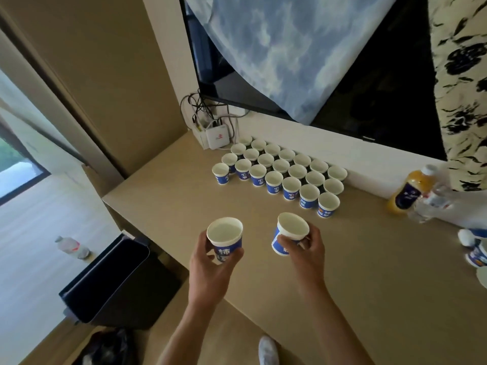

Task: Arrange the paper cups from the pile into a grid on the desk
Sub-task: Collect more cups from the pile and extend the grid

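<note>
Status: left hand [210, 262] is gripping the first blue-and-white paper cup [225, 239], fingers curled round the lower wall. Cup is roughly upright with its mouth up, held over the near-left edge of the beige wooden desk [369, 259].

The right hand [303, 251] is gripping the second blue-and-white paper cup [290, 237], thumb and fingers pinching it just under the rim. That one is tilted, mouth leaning up and left. The two cups are side by side and apart, not touching.

The grid of matching paper cups [280, 172] stands at the back of the desk near the wall. They're upright and mouths up, packed in tight diagonal rows. Both held cups are well in front of it.

A few more of the same cups [477, 254] sit at the far right desk edge, cut off by the frame. Can't tell how many.

Also on the desk:
- an orange juice bottle with a dark label [407, 193], right of the grid
- a clear plastic bottle [432, 204] just beside it
- a white router box with cables [216, 137], back-left corner, just beyond the grid

On the wall there's a black flat screen [382, 96], partly under a blue-white cloud-print cloth [290, 48].

On the floor, a dark rectangular bin [113, 283] stands against the left end of the desk. Another clear bottle [72, 247] lies further left.
</note>
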A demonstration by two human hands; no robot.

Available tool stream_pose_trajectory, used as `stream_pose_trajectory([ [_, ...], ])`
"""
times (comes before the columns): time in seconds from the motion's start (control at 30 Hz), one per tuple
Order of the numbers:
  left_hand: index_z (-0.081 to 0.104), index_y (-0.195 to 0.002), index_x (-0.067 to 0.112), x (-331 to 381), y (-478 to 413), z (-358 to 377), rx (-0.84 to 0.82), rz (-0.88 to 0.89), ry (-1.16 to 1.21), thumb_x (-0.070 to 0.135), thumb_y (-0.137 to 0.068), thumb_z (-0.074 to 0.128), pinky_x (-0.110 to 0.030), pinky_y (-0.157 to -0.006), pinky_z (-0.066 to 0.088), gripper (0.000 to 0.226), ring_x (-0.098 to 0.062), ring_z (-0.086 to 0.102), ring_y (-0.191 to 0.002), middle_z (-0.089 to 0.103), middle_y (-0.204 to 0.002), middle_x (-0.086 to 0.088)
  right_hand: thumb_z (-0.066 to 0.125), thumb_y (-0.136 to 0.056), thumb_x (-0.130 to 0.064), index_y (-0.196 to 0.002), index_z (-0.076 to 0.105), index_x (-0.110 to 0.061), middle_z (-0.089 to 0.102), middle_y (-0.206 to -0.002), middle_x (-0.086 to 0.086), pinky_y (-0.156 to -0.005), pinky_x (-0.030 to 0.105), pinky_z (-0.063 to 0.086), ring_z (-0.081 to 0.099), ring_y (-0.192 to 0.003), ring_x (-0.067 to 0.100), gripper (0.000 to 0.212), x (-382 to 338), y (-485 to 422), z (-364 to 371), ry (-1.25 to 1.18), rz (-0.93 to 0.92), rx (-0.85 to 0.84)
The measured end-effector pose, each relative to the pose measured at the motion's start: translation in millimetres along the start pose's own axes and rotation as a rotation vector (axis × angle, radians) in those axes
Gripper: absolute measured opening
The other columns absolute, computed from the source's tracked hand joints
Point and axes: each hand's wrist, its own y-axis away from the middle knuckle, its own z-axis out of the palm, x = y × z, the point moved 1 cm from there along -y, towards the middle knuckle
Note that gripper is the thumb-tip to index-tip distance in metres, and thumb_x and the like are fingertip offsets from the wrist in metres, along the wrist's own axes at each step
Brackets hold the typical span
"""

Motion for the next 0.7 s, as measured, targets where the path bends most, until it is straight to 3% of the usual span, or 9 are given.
stream_pose_trajectory([
  [0.13,0.061,-0.115,0.033,-13,-54,-4,-0.018,-0.015,0.022,0.020,-0.074,0.088,-0.033,-0.079,0.054,0.051,-0.007,0.065,-0.095,0.070,-0.103,0.015,0.080,-0.073,0.007,-0.119,0.061,-0.014,0.070,-0.113,0.001,-0.074,0.014,0.053,0.068,-0.100,0.009,0.054,7,-24,37,0.046,0.014,-0.003],
  [0.3,0.059,-0.116,0.034,-35,-124,-14,-0.080,-0.040,0.010,0.021,-0.073,0.089,-0.024,-0.073,0.052,0.054,-0.004,0.064,-0.094,0.069,-0.102,0.019,0.081,-0.070,0.003,-0.117,0.062,-0.019,0.069,-0.113,-0.003,-0.070,0.012,0.053,0.066,-0.105,0.011,0.055,24,-55,85,0.107,0.051,0.054],
  [0.53,0.057,-0.119,0.034,-72,-221,-32,-0.250,-0.081,-0.056,0.023,-0.070,0.089,-0.021,-0.074,0.048,0.059,-0.001,0.062,-0.098,0.068,-0.107,0.019,0.084,-0.067,-0.001,-0.115,0.062,-0.025,0.071,-0.111,-0.005,-0.081,0.029,0.057,0.068,-0.102,0.012,0.058,56,-98,156,0.176,0.105,0.194],
  [0.7,0.059,-0.117,0.031,-94,-266,-33,-0.313,-0.100,-0.059,0.020,-0.069,0.090,-0.016,-0.075,0.048,0.059,0.002,0.061,-0.097,0.068,-0.104,0.021,0.085,-0.060,-0.022,-0.118,0.059,-0.024,0.070,-0.113,-0.005,-0.080,0.030,0.060,0.069,-0.103,0.011,0.064,83,-140,203,0.283,0.097,0.210],
])
